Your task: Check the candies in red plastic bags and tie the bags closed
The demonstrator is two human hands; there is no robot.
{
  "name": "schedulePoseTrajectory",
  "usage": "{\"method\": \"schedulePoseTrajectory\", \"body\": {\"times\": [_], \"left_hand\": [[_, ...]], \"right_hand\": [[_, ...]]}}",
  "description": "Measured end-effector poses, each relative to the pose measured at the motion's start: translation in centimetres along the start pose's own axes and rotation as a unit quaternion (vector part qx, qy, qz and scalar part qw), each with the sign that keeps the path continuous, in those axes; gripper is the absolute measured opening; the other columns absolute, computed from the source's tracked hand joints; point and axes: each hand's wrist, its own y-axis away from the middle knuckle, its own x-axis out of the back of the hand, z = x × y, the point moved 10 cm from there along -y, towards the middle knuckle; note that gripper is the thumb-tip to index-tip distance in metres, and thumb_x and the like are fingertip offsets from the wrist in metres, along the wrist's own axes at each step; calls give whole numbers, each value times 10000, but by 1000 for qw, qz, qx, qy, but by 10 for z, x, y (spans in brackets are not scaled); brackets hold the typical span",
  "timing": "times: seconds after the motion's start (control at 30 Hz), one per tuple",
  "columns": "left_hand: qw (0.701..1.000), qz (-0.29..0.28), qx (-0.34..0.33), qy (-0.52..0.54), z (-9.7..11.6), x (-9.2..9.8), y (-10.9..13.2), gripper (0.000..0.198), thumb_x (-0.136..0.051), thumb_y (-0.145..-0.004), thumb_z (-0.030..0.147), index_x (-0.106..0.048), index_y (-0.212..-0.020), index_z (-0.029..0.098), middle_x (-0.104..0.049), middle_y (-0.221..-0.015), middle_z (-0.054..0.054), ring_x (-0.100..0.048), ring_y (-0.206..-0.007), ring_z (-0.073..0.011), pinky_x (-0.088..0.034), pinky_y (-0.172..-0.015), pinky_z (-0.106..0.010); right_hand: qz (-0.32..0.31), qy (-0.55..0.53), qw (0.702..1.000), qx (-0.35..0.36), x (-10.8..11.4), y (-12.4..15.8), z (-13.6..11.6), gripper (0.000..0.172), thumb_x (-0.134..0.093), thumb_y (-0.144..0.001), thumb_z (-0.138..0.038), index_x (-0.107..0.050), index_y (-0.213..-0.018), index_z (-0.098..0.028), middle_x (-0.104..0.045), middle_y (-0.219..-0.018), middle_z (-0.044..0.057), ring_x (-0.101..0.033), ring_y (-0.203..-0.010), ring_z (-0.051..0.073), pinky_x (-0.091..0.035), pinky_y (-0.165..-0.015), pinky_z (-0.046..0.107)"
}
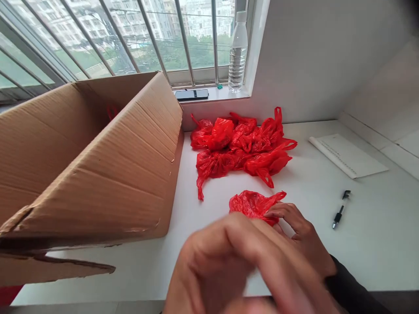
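A crumpled red plastic bag (250,203) lies on the white table. My right hand (303,237), in a dark sleeve, has its fingers closed on the bag's right end. My left hand (229,261) is raised close to the camera, large and blurred. Its fingers are loosely curled apart from the thumb, with nothing visible in them, and it hides part of the table and my right wrist. Just behind lies a pile of knotted red plastic bags (242,144) with loop handles sticking out.
A large open cardboard box (137,170) stands at the left, with something red inside. A pen (341,210) and a notepad (348,155) lie at the right. On the windowsill are a phone (191,94) and a water bottle (238,54), before a barred window.
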Motion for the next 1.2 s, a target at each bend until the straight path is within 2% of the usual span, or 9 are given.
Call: {"method": "schedulePoseTrajectory", "body": {"times": [0.13, 0.27, 0.37, 0.5, 0.67, 0.77, 0.87, 1.07, 1.2], "left_hand": [[976, -98, 50, 190, -21, -51, -34, 331, -527, -1006, 459, -634, -765, 257, -677, -742, -12, -658, -738, -197, -573, -735, -376], [991, -99, -79, 53, -42, -79, -28, 109, -602, -980, 254, -666, -1068, 257, -677, -1112, -54, -632, -1081, -225, -521, -941, -385], [975, -142, -162, -52, -50, -104, -7, 438, -644, -940, 211, -551, -1366, 257, -561, -1374, -115, -507, -1292, -293, -465, -1058, -479], [958, -170, -194, -122, -58, -122, 5, 532, -585, -925, 87, -510, -1413, 285, -544, -1387, -107, -486, -1308, -301, -468, -1066, -496], [972, -134, -143, -126, -75, -111, 2, 599, -550, -949, 87, -409, -1493, 295, -490, -1429, -129, -504, -1304, -294, -489, -1042, -503], [979, -126, -93, -128, -92, -102, 1, 563, -566, -955, 120, -406, -1480, 245, -632, -1213, -113, -636, -1036, -260, -563, -877, -456], [981, -134, -75, -116, -101, -94, 4, 360, -543, -971, 128, -554, -1308, 254, -702, -1024, -45, -658, -853, -217, -566, -761, -382], [982, -151, -82, -82, -86, -77, 11, 214, -504, -991, 131, -648, -1077, 262, -684, -869, 2, -616, -741, -178, -501, -641, -290], [986, -154, -63, -2, -69, -70, 12, 170, -527, -995, 145, -643, -1047, 257, -623, -840, 8, -585, -708, -142, -473, -618, -251]], "right_hand": [[-13, 0, 1000, -7, 5, 4, 1, 306, -486, -969, -136, -624, -1192, -295, -667, -1151, 48, -567, -1158, 256, -508, -987, 474], [16, 24, 999, -25, 10, 9, 4, 366, -503, -990, -186, -579, -1319, -327, -640, -1266, 39, -511, -1259, 261, -442, -1087, 514], [-9, 60, 998, -33, 2, 11, 9, 481, -517, -978, -207, -485, -1444, -319, -554, -1405, 52, -419, -1367, 281, -354, -1173, 561], [-53, 121, 991, -29, -12, 10, 22, 658, -416, -927, -87, -344, -1553, -277, -410, -1549, 69, -303, -1463, 289, -261, -1221, 607], [-19, 137, 989, -60, -3, 7, 44, 474, -444, -986, -152, -487, -1431, -308, -573, -1340, 73, -511, -1280, 270, -286, -1190, 634], [-1, 110, 991, -76, 7, 6, 50, 333, -470, -1023, -235, -555, -1336, -309, -649, -1154, 42, -596, -1093, 233, -297, -1186, 610], [14, 104, 991, -87, 17, 4, 50, 245, -480, -1034, -277, -617, -1235, -308, -651, -1088, 37, -573, -1043, 237, -398, -1100, 555], [58, 94, 987, -116, 35, -1, 45, 167, -503, -1032, -292, -656, -1099, -307, -638, -1021, 35, -543, -1019, 239, -506, -858, 415], [70, 84, 986, -124, 37, -5, 38, 161, -515, -1023, -301, -663, -1082, -315, -616, -1093, 45, -533, -1100, 241, -511, -899, 414]]}}
